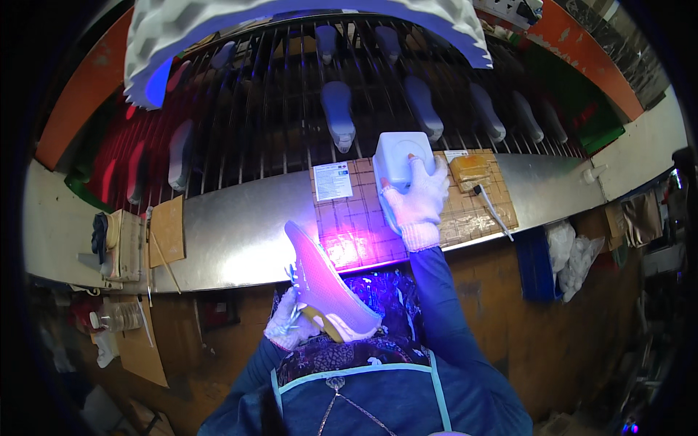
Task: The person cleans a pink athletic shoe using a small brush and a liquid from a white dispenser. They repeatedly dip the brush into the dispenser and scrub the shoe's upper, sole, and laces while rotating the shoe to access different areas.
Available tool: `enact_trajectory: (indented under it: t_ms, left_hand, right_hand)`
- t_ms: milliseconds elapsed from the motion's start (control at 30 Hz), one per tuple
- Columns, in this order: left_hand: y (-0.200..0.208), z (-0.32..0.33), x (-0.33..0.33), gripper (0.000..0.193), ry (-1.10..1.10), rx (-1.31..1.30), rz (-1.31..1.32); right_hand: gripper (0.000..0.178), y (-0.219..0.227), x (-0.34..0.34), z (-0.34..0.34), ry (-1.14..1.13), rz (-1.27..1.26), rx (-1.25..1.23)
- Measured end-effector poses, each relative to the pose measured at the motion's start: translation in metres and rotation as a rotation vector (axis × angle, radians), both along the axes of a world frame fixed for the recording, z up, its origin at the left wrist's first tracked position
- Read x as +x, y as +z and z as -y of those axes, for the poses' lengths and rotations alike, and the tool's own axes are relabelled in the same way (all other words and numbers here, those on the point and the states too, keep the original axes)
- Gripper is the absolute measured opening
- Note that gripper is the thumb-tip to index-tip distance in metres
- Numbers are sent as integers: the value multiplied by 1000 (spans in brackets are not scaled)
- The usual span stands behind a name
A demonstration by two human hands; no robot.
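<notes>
My left hand, in a white glove, is closed around the laced upper of a shoe near my lap. The shoe is tilted on its side, with its pale sole edge toward the right and a tan patch near the hand. Farther forward, my gloved right hand grips a whitish plastic container on a taped cardboard mat. Some bare fingertips show through that glove. Beside the container lie a yellow-brown block and a brush with a white handle. Purple light falls on the shoe and mat.
Beyond the metal counter, shoe soles lie on a rack of dark rods. A white textured cover overhangs the top. At right hangs a blue bin near white plastic bags. Cardboard pieces stand at left.
</notes>
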State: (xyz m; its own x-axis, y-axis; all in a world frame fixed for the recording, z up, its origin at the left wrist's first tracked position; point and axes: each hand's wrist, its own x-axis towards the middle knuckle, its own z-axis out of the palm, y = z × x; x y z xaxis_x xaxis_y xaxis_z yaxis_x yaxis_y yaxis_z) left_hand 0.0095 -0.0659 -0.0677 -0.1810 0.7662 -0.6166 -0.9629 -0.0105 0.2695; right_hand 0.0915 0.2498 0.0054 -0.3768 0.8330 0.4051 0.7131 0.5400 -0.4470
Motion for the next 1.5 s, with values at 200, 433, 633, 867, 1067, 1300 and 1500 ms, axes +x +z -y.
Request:
enact_trajectory:
  t_ms: [200, 433, 633, 867, 1067, 1300, 1500]
  left_hand:
    - [5, -28, -16, 56, -6, 413, -91]
    - [54, -50, -55, 110, 338, 791, -567]
    - [44, -21, -83, 113, 392, 420, -700]
    - [57, -20, -77, 118, 675, 494, -789]
    - [83, -29, -85, 123, 668, 444, -773]
    - [79, -21, -94, 121, 837, 463, -796]
    - [71, -4, -124, 111, 1009, 709, -482]
  right_hand:
    - [74, -1, 1, -5, 29, 13, 30]
    - [39, -17, 150, -76, -348, 36, 38]
    - [13, -45, 210, -99, -228, 378, -91]
    - [7, -16, 179, -34, 254, 4, -161]
    - [10, -10, 132, -26, 361, 188, -40]
    - [11, 4, 105, -33, 289, 459, 326]
    - [13, 21, 120, -20, 280, 295, 524]
